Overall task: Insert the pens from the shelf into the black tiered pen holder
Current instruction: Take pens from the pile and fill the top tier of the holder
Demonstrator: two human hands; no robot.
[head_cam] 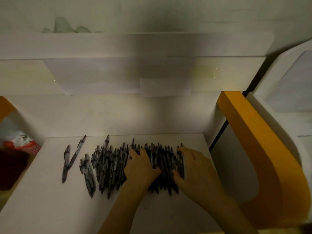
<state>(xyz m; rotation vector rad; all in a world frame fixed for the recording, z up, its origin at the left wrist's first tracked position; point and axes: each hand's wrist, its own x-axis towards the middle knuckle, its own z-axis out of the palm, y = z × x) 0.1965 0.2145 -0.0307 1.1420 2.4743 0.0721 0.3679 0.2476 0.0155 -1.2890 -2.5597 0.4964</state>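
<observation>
Both hands were down on the pens (118, 166) heaped mid-frame on the white shelf (42, 191), left hand (141, 166) and right hand (194, 168) cupped around one bunch, grip half-closed, gathering; next, I'd judge, lifting it toward a holder not in view.

A dim stockroom or stationery-shop storage nook, to judge by the white shelf (50, 191) heaped at six o'clock with dozens of identical pens (109, 166), yellow-edged shelving panels (253, 132) at three o'clock, and a red basket (30, 147) at nine o'clock.
</observation>
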